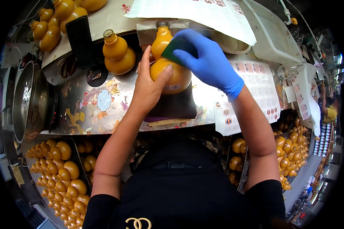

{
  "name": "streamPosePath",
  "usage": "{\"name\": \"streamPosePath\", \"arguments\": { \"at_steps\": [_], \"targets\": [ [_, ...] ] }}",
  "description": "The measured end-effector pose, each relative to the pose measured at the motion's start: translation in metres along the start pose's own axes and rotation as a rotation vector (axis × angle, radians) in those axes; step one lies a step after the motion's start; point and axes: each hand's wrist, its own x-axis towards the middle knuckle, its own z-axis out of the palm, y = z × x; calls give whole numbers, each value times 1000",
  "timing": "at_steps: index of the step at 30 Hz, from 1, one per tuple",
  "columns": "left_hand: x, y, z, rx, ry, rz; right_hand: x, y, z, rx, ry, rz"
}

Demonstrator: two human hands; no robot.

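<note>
- Two hands on one gourd-shaped orange bottle [165, 63], lying on a dark cloth [174, 107] atop the metal worktable [88, 110].
- Left hand [149, 86], bare: fingers closed around bottle's lower bulb.
- Right hand [206, 61], blue-gloved: fingers clamped on green pad [174, 49], pressed against bottle neck.
- Second orange bottle [117, 53] upright just left; label sheets [256, 87] at right.

Second bottle [118, 53] just left, perhaps touching
</note>
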Motion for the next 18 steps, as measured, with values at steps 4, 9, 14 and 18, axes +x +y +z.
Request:
{"name": "streamPosePath", "arguments": {
  "at_steps": [4,9,14,18],
  "targets": [
    [-1,-5,0,-88,1,2,-22,-5,-3,328,151,177],
    [-5,1,4,-245,-6,-39,-24,-13,0,160,11,94],
    [-1,-2,-1,-229,-14,-65,-12,-11,-3,25,-6,34],
    [3,7,4,165,67,25,-13,-12,-1,9,56,35]
  ]
}}
